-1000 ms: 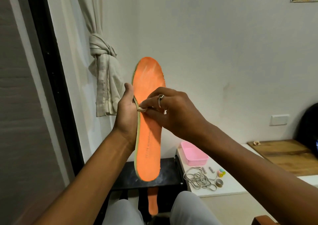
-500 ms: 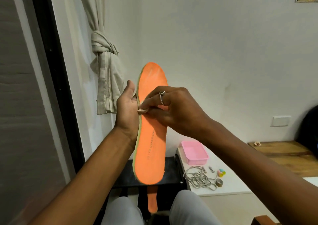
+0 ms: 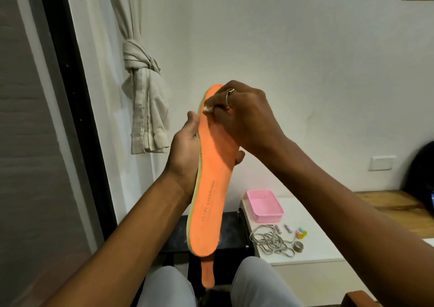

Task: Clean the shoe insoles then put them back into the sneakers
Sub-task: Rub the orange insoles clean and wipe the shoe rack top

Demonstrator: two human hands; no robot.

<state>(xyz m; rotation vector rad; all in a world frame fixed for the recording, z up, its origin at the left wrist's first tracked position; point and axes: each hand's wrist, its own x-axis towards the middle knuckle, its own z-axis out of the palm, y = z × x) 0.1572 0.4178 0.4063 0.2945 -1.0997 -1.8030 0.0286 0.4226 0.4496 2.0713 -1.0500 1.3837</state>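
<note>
Up in front of the pale wall, the orange insole [image 3: 211, 189] stands nearly upright, toe end uppermost and tilted a little to the right, its printed face toward the camera. The left hand [image 3: 185, 151] grips it from behind at the middle, thumb along the left edge and fingertips curling round the right edge. The right hand [image 3: 242, 116], wearing a ring [image 3: 229, 95], pinches a small pale wad [image 3: 207, 109] between thumb and fingers and presses it against the insole near the toe. Below, between the person's knees, part of a second orange insole [image 3: 207, 276] shows in front of a dark bench [image 3: 230, 231]. On the white table [image 3: 317, 248] to the right sit a pink tray [image 3: 265, 205], a tangle of grey laces [image 3: 270, 241] and a tape roll [image 3: 298, 246]. A knotted curtain [image 3: 141, 60] hangs at left.
</note>
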